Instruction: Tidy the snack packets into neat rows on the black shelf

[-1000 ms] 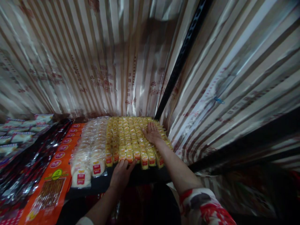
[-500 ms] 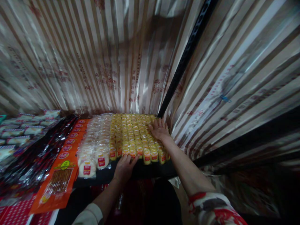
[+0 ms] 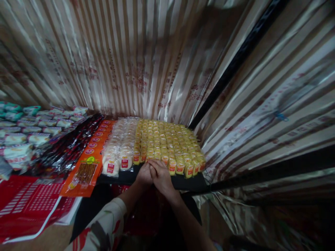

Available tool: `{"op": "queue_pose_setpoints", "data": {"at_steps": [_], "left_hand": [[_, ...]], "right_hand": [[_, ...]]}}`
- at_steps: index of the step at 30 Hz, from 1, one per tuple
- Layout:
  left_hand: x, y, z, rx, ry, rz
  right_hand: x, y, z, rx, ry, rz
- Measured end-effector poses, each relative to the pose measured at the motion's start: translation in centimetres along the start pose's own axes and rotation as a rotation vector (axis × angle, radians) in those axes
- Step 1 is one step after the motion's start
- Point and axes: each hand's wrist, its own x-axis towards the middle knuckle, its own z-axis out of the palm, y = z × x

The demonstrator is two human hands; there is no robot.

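Note:
My left hand (image 3: 144,175) and my right hand (image 3: 162,178) meet at the front edge of a block of yellow wrapped snack packets (image 3: 170,141). The fingers of the right hand are bent close together and overlap the left hand. Anything between them is hidden. Both hands cover part of the front row. The yellow packets stand in tight rows, with red labels facing me. Left of them are two rows of round white cakes in clear wrappers (image 3: 124,148), also with red labels.
Farther left lie orange snack bags (image 3: 87,165), dark shiny packets (image 3: 70,150) and white packets (image 3: 31,129). A red basket (image 3: 28,198) is at lower left. A black post (image 3: 217,85) rises at the back corner before striped sheeting (image 3: 146,52). The black shelf edge (image 3: 188,183) runs below the packets.
My right hand has come from the back right corner of the yellow packets to the front, beside my left hand. The view has shifted, showing more of the left side.

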Motion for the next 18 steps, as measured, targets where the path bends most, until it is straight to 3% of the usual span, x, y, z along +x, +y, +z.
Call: {"op": "queue_pose_setpoints", "data": {"at_steps": [4, 10, 15, 18], "left_hand": [[-0.1, -0.1, 0.6, -0.013, -0.091, -0.049], [0.4, -0.1, -1.3, -0.085, -0.209, 0.004], [-0.1, 0.6, -3.0, -0.119, -0.219, 0.006], [-1.2, 1.0, -4.5, -0.071, -0.181, -0.084]], "right_hand": [[0.5, 0.0, 0.1, -0.117, -0.060, -0.005], [0.7, 0.4, 0.0, -0.144, -0.087, -0.047], [0.6, 0.3, -0.2, -0.138, -0.102, -0.049], [0.6, 0.2, -0.4, -0.112, -0.103, -0.055]]}}
